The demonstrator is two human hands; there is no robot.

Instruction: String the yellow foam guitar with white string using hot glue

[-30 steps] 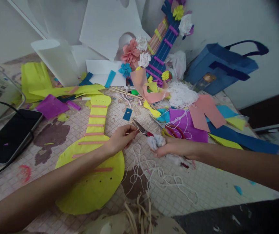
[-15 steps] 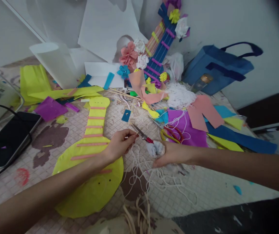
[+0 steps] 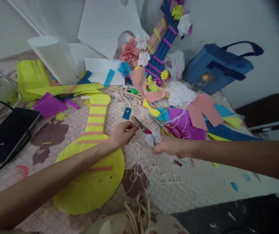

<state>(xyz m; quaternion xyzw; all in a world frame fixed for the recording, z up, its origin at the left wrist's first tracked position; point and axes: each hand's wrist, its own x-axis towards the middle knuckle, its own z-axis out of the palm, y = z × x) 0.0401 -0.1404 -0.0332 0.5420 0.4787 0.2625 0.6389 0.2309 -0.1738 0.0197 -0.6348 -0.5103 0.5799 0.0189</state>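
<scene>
My left hand (image 3: 123,134) is closed in a pinch above the edge of a yellow paper guitar (image 3: 94,182) with pink strips across it. Whatever lies between its fingertips is too small to make out. To the right, my right hand (image 3: 167,145) grips a pliers-like tool (image 3: 143,126) with dark pointed jaws, some red, and handles wrapped in whitish material. Its jaws point up and left, close to my left fingertips. Below both hands, loose white string (image 3: 151,172) lies tangled on the table.
Scissors (image 3: 175,130) lie beyond my right hand beside purple paper (image 3: 190,125). Farther back are a white string heap (image 3: 180,94), a blue guitar (image 3: 162,48) with paper flowers, and a blue bag (image 3: 217,65). A phone (image 3: 10,133) and cable lie left.
The view has shifted slightly. My left hand stays pinched. My right hand still holds the tool, its jaws now a little higher and closer over my left fingertips.
</scene>
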